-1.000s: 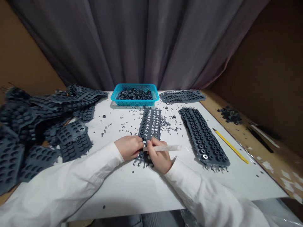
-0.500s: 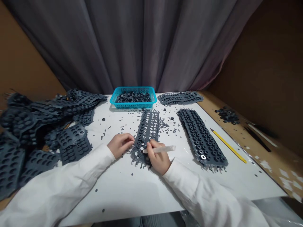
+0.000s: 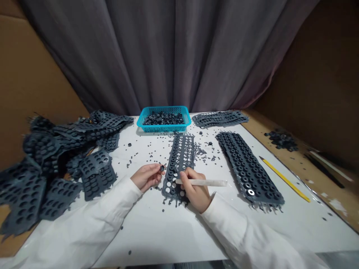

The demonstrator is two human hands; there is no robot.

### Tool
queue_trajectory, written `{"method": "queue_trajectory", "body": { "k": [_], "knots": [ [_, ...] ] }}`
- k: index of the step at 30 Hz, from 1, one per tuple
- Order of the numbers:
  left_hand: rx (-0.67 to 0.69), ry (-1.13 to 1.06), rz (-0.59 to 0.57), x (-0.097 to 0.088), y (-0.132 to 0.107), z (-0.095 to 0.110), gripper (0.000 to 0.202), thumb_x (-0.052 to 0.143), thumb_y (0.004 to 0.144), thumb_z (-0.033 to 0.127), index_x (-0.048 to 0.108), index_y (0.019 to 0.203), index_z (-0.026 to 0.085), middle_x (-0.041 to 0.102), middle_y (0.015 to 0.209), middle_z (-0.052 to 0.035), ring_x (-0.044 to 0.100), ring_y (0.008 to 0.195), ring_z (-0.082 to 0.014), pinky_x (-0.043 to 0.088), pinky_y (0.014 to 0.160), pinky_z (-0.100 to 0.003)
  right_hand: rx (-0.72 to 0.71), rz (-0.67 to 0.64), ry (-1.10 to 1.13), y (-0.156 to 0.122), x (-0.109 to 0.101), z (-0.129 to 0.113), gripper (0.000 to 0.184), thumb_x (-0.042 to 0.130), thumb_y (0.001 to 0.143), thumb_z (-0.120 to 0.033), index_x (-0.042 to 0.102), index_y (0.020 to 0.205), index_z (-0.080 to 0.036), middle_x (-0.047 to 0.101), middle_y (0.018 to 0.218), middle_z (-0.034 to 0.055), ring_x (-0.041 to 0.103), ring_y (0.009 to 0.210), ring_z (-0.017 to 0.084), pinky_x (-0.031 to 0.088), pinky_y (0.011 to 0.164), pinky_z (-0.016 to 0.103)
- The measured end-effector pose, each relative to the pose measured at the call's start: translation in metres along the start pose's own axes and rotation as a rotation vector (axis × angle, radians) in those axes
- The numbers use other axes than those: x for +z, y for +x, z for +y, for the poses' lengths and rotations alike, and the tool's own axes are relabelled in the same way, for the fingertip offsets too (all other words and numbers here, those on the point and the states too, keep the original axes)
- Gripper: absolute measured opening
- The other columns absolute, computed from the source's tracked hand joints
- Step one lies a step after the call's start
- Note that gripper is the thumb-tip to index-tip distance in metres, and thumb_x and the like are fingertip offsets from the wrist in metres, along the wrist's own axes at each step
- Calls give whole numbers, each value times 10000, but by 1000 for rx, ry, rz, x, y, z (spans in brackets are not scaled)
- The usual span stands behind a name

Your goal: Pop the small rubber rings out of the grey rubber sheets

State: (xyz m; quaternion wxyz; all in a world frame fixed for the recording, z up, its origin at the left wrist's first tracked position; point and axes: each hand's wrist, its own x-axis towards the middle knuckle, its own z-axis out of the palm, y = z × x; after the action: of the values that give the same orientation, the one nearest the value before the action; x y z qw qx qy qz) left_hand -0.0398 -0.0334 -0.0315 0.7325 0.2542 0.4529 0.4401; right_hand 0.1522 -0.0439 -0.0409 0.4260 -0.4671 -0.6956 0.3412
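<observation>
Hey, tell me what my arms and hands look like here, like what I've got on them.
Both arms wear long, loose white sleeves, creased and plain, reaching the wrists. The left hand and right hand are bare, without gloves.

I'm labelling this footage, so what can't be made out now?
All in the head view:
Perforated sheet, lower right part: hidden by the right hand.
Small black piece: partly covered by the left hand.
Number of black parts in the blue basket: too small, crowded.
Left sleeve: cut off by the frame edge.
</observation>
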Motion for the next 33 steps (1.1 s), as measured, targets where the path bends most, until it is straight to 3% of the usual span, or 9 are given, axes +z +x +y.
{"method": "queue_trajectory", "body": {
  "k": [7,11,13,15,19,29,33],
  "knots": [
    [-77,-144,-66,2,-4,-4,344,793,563,265,567,771,110,611,659,-29,484,475,-48,372,449,-151,16,42,120,1,-2,-4,195,534,827,-330,530,690,-191,582,561,-28,541,511,118,395,506,220],
    [-93,-118,-53,5,-6,-6,375,808,537,275,547,754,116,603,671,-20,474,482,-40,369,456,-142,-33,29,252,2,-3,-11,164,463,871,-294,570,956,-204,681,934,48,642,839,173,482,739,278],
    [-99,-72,-50,9,-8,-7,372,801,547,286,552,761,112,594,679,-15,463,480,-34,358,445,-137,-79,-10,270,1,-2,-15,125,429,884,-262,538,920,-211,668,1025,64,625,944,179,473,810,307],
    [-106,-22,-53,14,-10,-9,353,784,573,313,552,741,106,564,631,3,437,458,-27,330,421,-132,-110,-28,252,1,0,-19,68,511,834,-247,453,811,-222,674,1018,69,632,932,189,479,795,322],
    [-108,1,-53,21,-11,-14,353,750,605,381,539,701,115,482,519,43,375,408,-24,260,382,-135,-106,24,226,1,2,-24,318,618,733,-210,302,741,-243,695,934,56,654,817,188,491,734,329],
    [-105,28,-22,24,-9,-18,394,748,584,428,620,725,83,469,455,33,385,409,-39,263,384,-139,-58,65,253,1,7,-20,326,603,719,-183,283,742,-241,687,812,26,648,723,167,495,683,306],
    [-71,88,1,23,-9,-18,371,735,604,422,620,710,86,545,528,-6,455,453,-61,329,406,-152,-48,60,241,4,6,-20,325,585,710,-177,268,733,-241,665,721,-4,623,622,150,487,626,287]
  ]
}}
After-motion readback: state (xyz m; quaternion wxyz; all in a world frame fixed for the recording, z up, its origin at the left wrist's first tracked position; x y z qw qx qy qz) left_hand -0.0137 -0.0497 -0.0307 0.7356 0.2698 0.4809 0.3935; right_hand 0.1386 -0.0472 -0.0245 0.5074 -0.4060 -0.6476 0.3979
